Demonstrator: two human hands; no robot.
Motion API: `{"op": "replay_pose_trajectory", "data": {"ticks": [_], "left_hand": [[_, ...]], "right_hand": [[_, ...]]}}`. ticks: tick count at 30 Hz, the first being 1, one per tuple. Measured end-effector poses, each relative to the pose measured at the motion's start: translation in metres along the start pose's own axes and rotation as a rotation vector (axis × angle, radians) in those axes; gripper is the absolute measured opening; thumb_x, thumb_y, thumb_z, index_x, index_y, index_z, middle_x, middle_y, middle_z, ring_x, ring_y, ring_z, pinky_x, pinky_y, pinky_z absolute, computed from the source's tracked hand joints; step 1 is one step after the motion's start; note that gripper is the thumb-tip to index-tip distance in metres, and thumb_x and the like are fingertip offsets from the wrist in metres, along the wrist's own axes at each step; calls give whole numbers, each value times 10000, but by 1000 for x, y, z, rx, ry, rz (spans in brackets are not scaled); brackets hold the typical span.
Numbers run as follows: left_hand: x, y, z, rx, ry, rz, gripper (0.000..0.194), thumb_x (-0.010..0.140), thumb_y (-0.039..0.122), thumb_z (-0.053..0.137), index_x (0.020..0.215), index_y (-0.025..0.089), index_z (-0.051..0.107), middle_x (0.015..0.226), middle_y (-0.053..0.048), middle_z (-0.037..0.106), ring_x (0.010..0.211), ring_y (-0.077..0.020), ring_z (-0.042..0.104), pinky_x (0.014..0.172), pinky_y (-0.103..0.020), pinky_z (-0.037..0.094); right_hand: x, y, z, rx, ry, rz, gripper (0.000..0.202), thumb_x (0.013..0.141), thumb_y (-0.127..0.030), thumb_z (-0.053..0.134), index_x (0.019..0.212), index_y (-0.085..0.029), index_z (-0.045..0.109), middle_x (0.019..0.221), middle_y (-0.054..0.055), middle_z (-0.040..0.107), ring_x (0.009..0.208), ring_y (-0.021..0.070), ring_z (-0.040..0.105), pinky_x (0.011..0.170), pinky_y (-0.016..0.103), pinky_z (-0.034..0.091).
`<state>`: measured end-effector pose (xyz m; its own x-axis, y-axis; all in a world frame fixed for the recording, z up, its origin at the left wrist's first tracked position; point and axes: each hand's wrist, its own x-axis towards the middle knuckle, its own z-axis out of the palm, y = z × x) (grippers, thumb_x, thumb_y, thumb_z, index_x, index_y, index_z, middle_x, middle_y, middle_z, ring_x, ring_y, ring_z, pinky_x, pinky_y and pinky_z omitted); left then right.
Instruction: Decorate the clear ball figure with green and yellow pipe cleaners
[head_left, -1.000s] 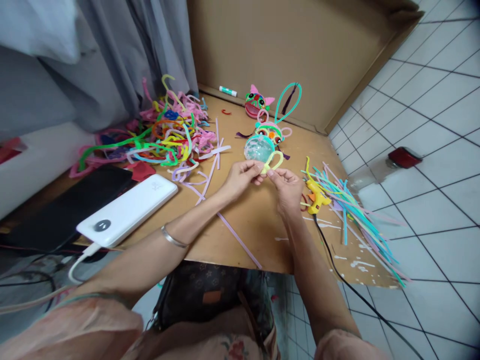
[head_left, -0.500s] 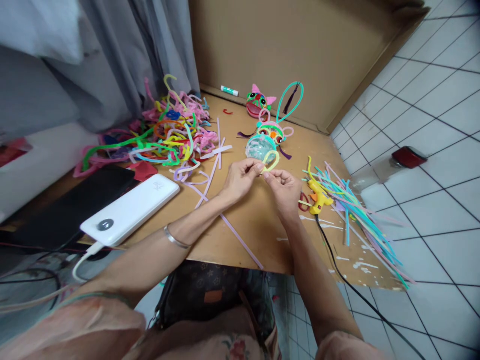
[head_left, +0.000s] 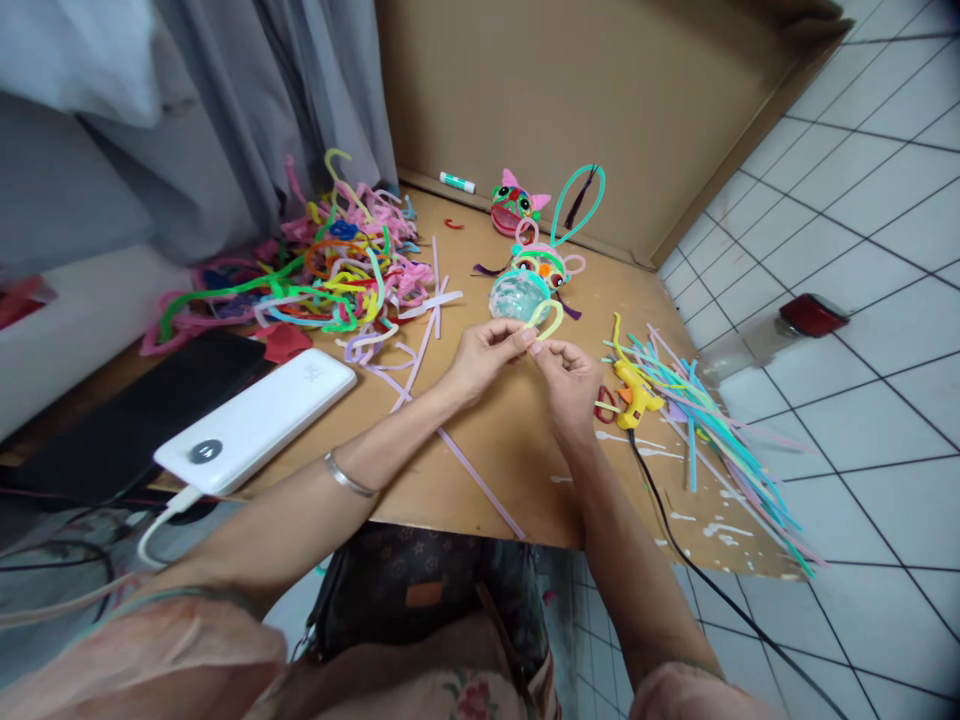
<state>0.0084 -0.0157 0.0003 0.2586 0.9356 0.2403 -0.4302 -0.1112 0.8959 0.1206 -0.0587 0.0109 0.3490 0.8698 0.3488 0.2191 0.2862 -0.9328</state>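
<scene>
I have a yellow fuzzy strip (head_left: 556, 319) bent into a loop, up in front of me over the table (head_left: 487, 430). My left hand (head_left: 484, 360) pinches it between thumb and fingers, and my right hand (head_left: 568, 378) pinches it from the other side, the fingertips close together – how the ends lie between them I cannot tell. The loop stands out beyond my fingers, and from here it overlaps the edge of a clear rounded piece (head_left: 517, 300) rimmed in teal; whether the two touch I cannot tell. Just behind that piece is a big-eyed face (head_left: 543, 266) with round pink ears, and farther back a small head (head_left: 514, 208) with pointed pink ears and a red mouth. A glue stick (head_left: 457, 182) lies near the back panel. Off to my left there is a tangled heap of coloured strips (head_left: 337, 265), with a white power bank (head_left: 255, 424) nearer me. Beside my right hand lies a yellow glue gun (head_left: 637, 397), its black cord (head_left: 675, 540) running off the near edge – and next to it, a loose bundle of straight strips (head_left: 724, 435), mostly blue, green and pink
</scene>
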Motion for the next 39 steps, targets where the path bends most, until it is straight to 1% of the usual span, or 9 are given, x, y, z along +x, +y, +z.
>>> {"op": "replay_pose_trajectory", "data": {"ticks": [4, 7, 15, 21, 25, 29, 33, 36, 39], "left_hand": [[4, 4, -5, 33, 57, 16, 460, 601, 557, 805, 689, 128, 664, 623, 2, 594, 584, -79, 500, 588, -217, 418], [8, 6, -10, 15, 71, 9, 489, 596, 574, 803, 690, 118, 657, 636, -14, 622, 565, -76, 513, 580, -219, 429], [11, 3, -14, 85, 93, 55, 461, 679, 558, 756, 654, 124, 605, 604, 2, 582, 524, -62, 468, 535, -200, 390], [9, 2, -23, 556, 39, 173, 374, 839, 413, 605, 595, 136, 553, 543, 24, 476, 535, -83, 394, 539, -222, 299], [8, 1, -25, 878, -125, 214, 286, 862, 291, 546, 632, 129, 601, 544, 23, 487, 539, -91, 382, 559, -234, 275], [7, 0, -26, 997, -325, 218, 263, 857, 241, 526, 631, 132, 603, 557, 15, 501, 539, -94, 391, 573, -236, 285], [6, 2, -26, 955, -476, 220, 263, 850, 242, 530, 622, 131, 598, 574, 16, 509, 547, -91, 391, 564, -230, 282], [4, 9, -25, 833, -581, 167, 277, 852, 289, 543, 640, 130, 622, 568, 24, 494, 538, -85, 384, 545, -223, 274], [2, 17, -21, 638, -623, 66, 255, 824, 342, 594, 710, 127, 671, 596, 20, 535, 553, -86, 423, 549, -215, 301]], "right_hand": [[-2, -4, -3, -134, -47, -72, 242, 788, -384, 598, 837, -174, 708, 656, -12, 640, 580, 109, 499, 586, 245, 416], [-3, -6, -6, -291, 7, -161, 227, 819, -355, 573, 836, -171, 705, 695, 10, 668, 580, 120, 508, 591, 259, 413], [-3, -2, -9, -649, 15, -540, 206, 902, -254, 499, 845, -176, 680, 769, 54, 682, 686, 160, 577, 667, 287, 411], [-4, -3, -13, -1117, 71, -790, 242, 955, -243, 449, 892, -193, 678, 748, 50, 645, 731, 188, 499, 761, 358, 293], [-1, -5, -16, -1246, 72, -842, 254, 958, -182, 424, 909, -203, 673, 803, 50, 654, 810, 196, 495, 873, 400, 247], [4, -5, -22, -1253, -57, -824, 243, 963, -214, 427, 900, -212, 662, 860, 45, 664, 861, 199, 505, 938, 411, 232], [11, -5, -31, -1102, -161, -660, 210, 942, -258, 478, 859, -213, 666, 874, 43, 668, 895, 207, 528, 942, 414, 272], [19, -3, -39, -805, -232, -460, 168, 889, -266, 552, 794, -205, 676, 834, 36, 673, 852, 198, 558, 876, 389, 351], [27, 1, -47, -351, -314, -170, 128, 793, -316, 653, 763, -198, 694, 751, 19, 674, 707, 160, 569, 713, 321, 419]]}}
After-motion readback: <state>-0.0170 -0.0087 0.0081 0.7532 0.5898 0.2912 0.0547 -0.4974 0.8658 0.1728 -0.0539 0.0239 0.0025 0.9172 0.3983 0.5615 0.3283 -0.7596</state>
